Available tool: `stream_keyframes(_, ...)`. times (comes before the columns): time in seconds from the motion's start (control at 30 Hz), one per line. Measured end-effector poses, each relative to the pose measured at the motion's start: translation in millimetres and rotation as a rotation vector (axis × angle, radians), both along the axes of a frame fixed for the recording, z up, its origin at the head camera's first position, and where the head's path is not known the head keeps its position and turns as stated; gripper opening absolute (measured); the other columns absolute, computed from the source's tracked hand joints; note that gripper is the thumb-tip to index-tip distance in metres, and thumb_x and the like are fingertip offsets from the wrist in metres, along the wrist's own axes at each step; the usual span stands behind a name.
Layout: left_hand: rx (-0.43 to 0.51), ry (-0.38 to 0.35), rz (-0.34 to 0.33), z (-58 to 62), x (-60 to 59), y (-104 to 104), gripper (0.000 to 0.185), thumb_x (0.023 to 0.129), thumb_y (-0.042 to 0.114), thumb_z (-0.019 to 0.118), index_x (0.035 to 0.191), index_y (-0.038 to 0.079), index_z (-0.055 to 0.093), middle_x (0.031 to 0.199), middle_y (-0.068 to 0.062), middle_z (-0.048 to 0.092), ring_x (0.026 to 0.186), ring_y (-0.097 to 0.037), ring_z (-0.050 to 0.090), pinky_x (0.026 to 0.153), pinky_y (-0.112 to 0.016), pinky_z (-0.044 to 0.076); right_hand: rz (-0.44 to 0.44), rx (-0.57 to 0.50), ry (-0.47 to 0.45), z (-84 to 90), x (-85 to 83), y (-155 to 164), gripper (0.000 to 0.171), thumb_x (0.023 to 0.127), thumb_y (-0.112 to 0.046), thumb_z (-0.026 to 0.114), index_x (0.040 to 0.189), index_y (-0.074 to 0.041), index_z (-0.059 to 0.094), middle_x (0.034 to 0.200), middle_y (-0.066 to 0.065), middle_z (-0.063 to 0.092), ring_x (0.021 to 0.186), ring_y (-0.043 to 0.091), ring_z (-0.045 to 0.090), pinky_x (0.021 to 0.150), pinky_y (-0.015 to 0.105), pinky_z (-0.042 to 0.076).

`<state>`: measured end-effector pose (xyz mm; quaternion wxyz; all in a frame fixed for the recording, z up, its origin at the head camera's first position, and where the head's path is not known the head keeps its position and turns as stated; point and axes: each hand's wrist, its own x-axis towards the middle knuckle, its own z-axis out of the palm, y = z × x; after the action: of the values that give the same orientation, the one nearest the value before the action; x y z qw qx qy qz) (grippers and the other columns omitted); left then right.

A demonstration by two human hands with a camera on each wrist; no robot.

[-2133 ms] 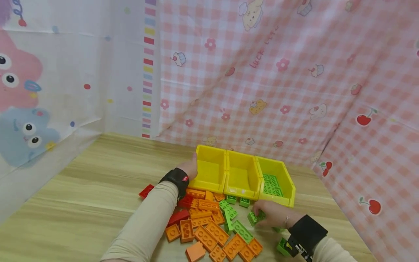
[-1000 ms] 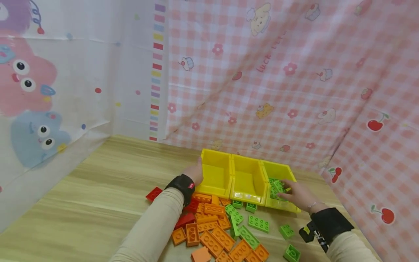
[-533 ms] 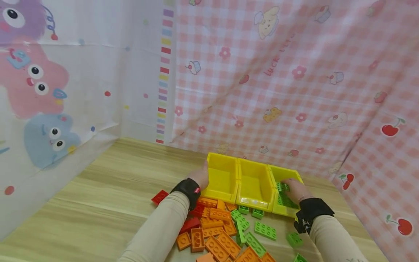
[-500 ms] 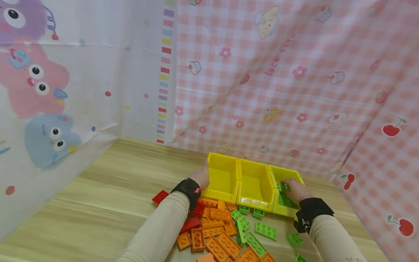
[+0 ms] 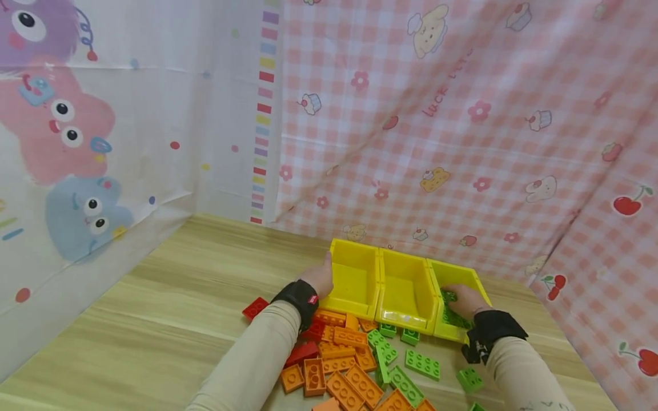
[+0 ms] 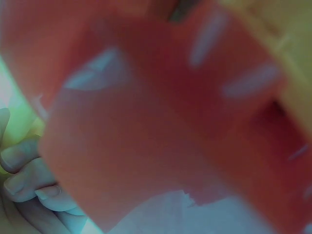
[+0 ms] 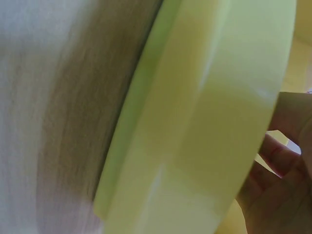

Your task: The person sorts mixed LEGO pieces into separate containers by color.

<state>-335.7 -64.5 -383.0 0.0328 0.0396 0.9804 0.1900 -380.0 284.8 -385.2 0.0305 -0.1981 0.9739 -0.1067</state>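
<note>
Since two seconds ago, the right hand (image 5: 465, 301) has moved from the loose green plastic bricks (image 5: 406, 365) on the wooden table (image 5: 154, 319) into the rightmost yellow plastic bin (image 5: 478, 279), where its fingers lie curled over the green bricks inside; whether they pinch one cannot be told. At the left wall of the leftmost yellow bin (image 5: 354, 277), the left hand (image 5: 320, 278) rests with fingers together. Orange and red bricks (image 5: 334, 359) lie just near of the bins.

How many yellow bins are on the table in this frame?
3, side by side in a row at the back of the brick pile: the left bin touched by the left hand, the middle bin, and the right bin with the right hand inside.
</note>
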Motion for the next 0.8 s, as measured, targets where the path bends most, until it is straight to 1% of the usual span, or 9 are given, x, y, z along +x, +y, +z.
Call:
stream_keyframes(0.1, -0.006, -0.006, 0.011, 0.0, 0.1, 0.3, 0.071, 0.095, 0.015, 0.050, 0.149, 0.005, 0.007, 0.056, -0.003, 0.044, 0.048, -0.018, 0.043, 0.050, -0.030, 0.034, -0.036, -0.001, -0.034, 0.0, 0.9, -3.3, 0.039, 0.084, 0.003, 0.054, 0.122, 0.011, 0.053, 0.117, 0.030, 0.055, 0.110, 0.047, 0.049, 0.089, 0.056, 0.038)
stream_keyframes(0.27, -0.012, -0.007, 0.020, -0.3, 0.3, 1.0, 0.070, 0.095, 0.016, 0.051, 0.149, 0.005, 0.008, 0.056, -0.003, 0.044, 0.047, -0.018, 0.042, 0.049, -0.030, 0.033, -0.060, -0.006, -0.086, -2.3, 1.4, -5.3, 0.039, 0.090, 0.001, 0.047, 0.127, 0.013, 0.047, 0.123, 0.032, 0.049, 0.115, 0.049, 0.044, 0.093, 0.056, 0.034)
stream_keyframes(0.47, -0.008, -0.020, 0.029, -0.7, -0.4, 1.4, 0.070, 0.095, 0.017, 0.050, 0.150, 0.008, 0.008, 0.056, -0.004, 0.045, 0.047, -0.018, 0.042, 0.049, -0.029, 0.033, -0.088, -0.027, -0.125, -4.7, 2.2, -3.0, 0.040, 0.092, 0.001, 0.041, 0.130, 0.014, 0.042, 0.128, 0.034, 0.045, 0.118, 0.050, 0.040, 0.095, 0.056, 0.032)
stream_keyframes(0.63, -0.001, -0.015, 0.031, -0.9, -0.7, 1.0, 0.070, 0.096, 0.016, 0.050, 0.150, 0.008, 0.007, 0.058, -0.005, 0.047, 0.049, -0.019, 0.044, 0.051, -0.030, 0.035, -0.112, -0.066, -0.093, -6.5, 4.6, 0.1, 0.037, 0.092, 0.001, 0.040, 0.127, 0.012, 0.044, 0.125, 0.034, 0.046, 0.116, 0.050, 0.042, 0.093, 0.056, 0.035)
stream_keyframes(0.8, -0.005, -0.008, 0.029, -2.5, -0.8, 0.7, 0.070, 0.096, 0.017, 0.050, 0.150, 0.008, 0.007, 0.058, -0.005, 0.047, 0.050, -0.019, 0.045, 0.052, -0.030, 0.035, -0.169, -0.071, -0.010, -8.3, 7.6, 1.3, 0.026, 0.091, 0.001, 0.045, 0.114, 0.011, 0.051, 0.113, 0.031, 0.053, 0.104, 0.046, 0.051, 0.084, 0.052, 0.041)
